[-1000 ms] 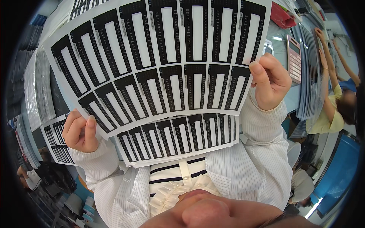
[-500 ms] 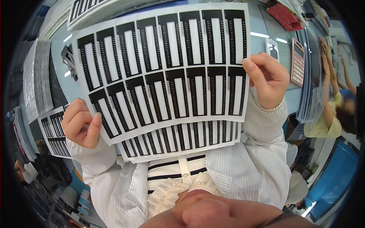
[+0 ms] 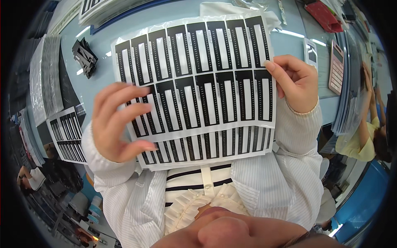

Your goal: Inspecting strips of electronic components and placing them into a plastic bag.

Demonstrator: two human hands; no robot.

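Note:
A white sheet [image 3: 213, 72] bearing two rows of black rectangular frames with pale strips in their middles lies in front of me, slightly tilted. My right hand [image 3: 297, 82] pinches its right edge between thumb and fingers. Over the sheet's left end hovers my left hand [image 3: 118, 120], its fingers curved and spread, with nothing visible between them. Part of the sheet's left side is hidden behind those fingers. Similar printed sheets [image 3: 210, 144] show from beneath its near edge, close to my chest.
Small black cut pieces [image 3: 84, 58] lie on the table at left, beside a plastic-covered stack [image 3: 47, 78] and another printed sheet [image 3: 66, 134]. More sheets [image 3: 109, 11] sit at the far side. A pink calculator [image 3: 336, 68] and red pouch [image 3: 324, 17] are at right, near a co-worker's yellow sleeve [image 3: 359, 144].
My left hand has let go of the sheet's left corner and opened over it. The sheet has lowered and shifted right; my right hand keeps its pinch.

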